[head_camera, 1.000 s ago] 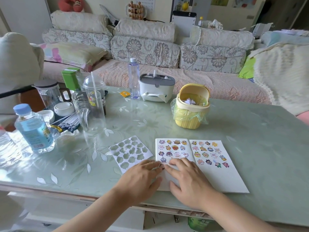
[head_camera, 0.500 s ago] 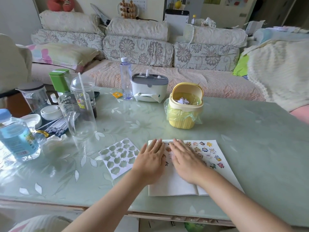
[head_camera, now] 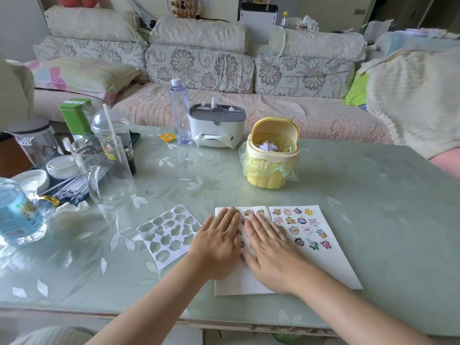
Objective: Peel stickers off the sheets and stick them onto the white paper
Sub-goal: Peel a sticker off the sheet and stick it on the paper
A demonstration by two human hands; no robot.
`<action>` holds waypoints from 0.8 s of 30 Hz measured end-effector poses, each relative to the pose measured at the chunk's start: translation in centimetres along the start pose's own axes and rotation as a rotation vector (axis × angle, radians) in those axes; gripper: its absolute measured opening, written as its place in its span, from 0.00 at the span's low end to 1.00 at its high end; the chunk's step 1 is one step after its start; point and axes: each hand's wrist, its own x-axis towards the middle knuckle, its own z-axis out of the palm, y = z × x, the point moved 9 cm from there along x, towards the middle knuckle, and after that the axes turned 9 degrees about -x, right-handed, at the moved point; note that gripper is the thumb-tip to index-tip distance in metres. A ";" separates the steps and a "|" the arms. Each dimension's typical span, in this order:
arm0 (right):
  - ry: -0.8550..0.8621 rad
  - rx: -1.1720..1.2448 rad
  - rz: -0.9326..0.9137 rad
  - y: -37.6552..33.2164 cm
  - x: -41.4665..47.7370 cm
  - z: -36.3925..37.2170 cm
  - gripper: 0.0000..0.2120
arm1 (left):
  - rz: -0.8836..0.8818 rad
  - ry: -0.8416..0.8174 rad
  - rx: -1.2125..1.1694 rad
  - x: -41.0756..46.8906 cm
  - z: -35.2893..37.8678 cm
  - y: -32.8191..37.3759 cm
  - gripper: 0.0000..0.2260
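Judged near done. Peeled bare: sheet, on desk beside paper. Stuck across both paper pages: stickers. Flat on left page, fingers straight, holding nothing: left grip, right grip.

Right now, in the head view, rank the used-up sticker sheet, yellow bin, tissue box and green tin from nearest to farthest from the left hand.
From the left hand, resting on the white paper:
1. used-up sticker sheet, just to its left.
2. yellow bin, beyond it, to the right.
3. tissue box, farther back, near the table's far edge.
4. green tin, far back on the left.
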 end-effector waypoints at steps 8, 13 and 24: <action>-0.095 0.058 -0.058 0.1 -3.2 0.2 0.35 | -0.010 -0.030 0.001 0.0 0.2 -0.1 0.41; -0.027 0.219 -0.061 0.5 -2.9 -3.2 0.30 | -0.076 -0.051 -0.351 0.0 -1.7 -0.4 0.30; 0.064 0.320 -0.159 -4.6 2.3 -6.3 0.21 | -0.200 0.013 0.066 -5.6 -6.8 -8.9 0.39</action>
